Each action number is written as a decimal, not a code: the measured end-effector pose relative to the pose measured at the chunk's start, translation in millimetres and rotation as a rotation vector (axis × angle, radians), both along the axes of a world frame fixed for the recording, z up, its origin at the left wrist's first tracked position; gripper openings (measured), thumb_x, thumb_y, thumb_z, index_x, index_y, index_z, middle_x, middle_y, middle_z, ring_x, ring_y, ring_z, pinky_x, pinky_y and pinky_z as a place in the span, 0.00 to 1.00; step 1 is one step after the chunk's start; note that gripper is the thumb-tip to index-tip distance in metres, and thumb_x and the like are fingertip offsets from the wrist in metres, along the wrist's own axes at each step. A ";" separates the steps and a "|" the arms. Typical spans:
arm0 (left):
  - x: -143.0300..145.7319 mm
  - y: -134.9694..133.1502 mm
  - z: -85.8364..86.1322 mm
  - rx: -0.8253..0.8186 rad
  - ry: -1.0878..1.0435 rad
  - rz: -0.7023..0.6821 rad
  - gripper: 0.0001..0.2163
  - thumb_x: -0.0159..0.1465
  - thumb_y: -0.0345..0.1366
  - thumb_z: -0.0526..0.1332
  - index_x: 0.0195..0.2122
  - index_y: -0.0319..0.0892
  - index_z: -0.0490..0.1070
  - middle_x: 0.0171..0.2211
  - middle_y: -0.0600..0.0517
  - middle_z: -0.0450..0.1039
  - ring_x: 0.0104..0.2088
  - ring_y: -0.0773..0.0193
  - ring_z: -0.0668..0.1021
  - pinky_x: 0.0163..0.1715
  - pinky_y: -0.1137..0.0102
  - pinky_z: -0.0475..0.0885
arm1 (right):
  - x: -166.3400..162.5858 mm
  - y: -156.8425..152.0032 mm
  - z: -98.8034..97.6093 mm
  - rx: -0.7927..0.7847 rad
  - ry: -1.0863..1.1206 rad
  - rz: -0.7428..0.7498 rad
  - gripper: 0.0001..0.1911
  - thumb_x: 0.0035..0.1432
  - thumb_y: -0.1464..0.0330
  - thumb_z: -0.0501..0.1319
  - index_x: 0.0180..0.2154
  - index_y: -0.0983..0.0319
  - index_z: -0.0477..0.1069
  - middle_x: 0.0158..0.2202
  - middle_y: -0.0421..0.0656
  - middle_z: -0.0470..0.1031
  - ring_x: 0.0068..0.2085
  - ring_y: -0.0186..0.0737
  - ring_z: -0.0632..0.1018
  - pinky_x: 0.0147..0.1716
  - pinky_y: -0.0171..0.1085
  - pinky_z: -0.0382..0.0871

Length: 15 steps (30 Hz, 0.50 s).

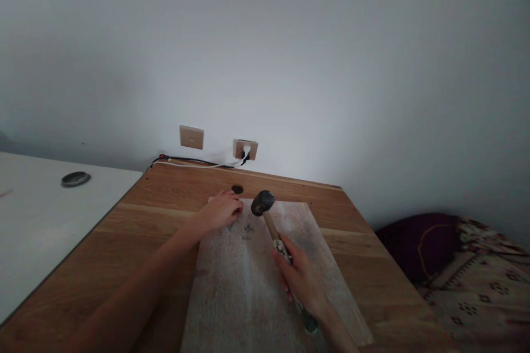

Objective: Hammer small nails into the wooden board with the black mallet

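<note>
Grip of the right hand point(300, 278) is clamped on the hammer point(265, 204), head poised over small nails point(247, 229) at the far end of the board point(236, 287); the left hand point(221, 210) rests curled beside them, pinching or not I cannot tell. Striking seems in hand; any blow must clear those fingers.

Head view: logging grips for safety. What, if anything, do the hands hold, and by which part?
The right hand grips a hammer around the middle of its wooden handle. The left hand rests on the board; any hold cannot be told.
</note>
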<state>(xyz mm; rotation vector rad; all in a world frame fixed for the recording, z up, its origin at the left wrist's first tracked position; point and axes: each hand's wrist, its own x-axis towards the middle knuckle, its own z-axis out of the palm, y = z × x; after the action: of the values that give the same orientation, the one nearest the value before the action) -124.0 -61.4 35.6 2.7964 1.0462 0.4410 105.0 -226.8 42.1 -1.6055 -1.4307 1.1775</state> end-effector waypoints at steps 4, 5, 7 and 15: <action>3.3 2.5 4.5 -0.009 0.032 -0.033 0.05 0.61 0.26 0.64 0.32 0.42 0.78 0.35 0.47 0.79 0.44 0.53 0.78 0.46 0.62 0.69 | 2.5 -1.8 -1.9 -0.011 0.001 -0.009 0.31 0.66 0.55 0.55 0.65 0.64 0.61 0.15 0.28 0.60 0.13 0.32 0.62 0.09 0.27 0.59; 3.9 2.3 5.3 -0.013 0.035 -0.039 0.05 0.61 0.26 0.64 0.32 0.42 0.78 0.35 0.47 0.79 0.43 0.53 0.79 0.46 0.63 0.69 | 2.6 -1.8 -1.7 -0.008 0.004 -0.007 0.31 0.66 0.55 0.55 0.65 0.64 0.61 0.15 0.28 0.60 0.13 0.32 0.61 0.09 0.27 0.59; 5.0 1.8 6.3 -0.017 0.033 -0.055 0.05 0.60 0.25 0.64 0.31 0.42 0.77 0.34 0.47 0.79 0.42 0.53 0.79 0.45 0.63 0.70 | 2.5 -1.6 -0.6 -0.004 0.006 -0.006 0.30 0.66 0.55 0.56 0.64 0.64 0.63 0.15 0.28 0.60 0.13 0.32 0.61 0.09 0.28 0.58; 11.9 5.8 -4.4 -0.131 -0.109 -0.048 0.08 0.60 0.23 0.61 0.33 0.42 0.78 0.35 0.47 0.80 0.42 0.55 0.80 0.44 0.66 0.71 | 4.2 -4.1 0.1 -0.029 -0.032 -0.019 0.32 0.67 0.54 0.56 0.67 0.61 0.61 0.16 0.29 0.61 0.14 0.34 0.64 0.10 0.29 0.61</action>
<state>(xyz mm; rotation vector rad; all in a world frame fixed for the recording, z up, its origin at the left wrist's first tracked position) -112.1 -55.6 31.2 2.6443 0.9471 0.4950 109.2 -230.9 42.2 -1.6614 -1.4215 1.1708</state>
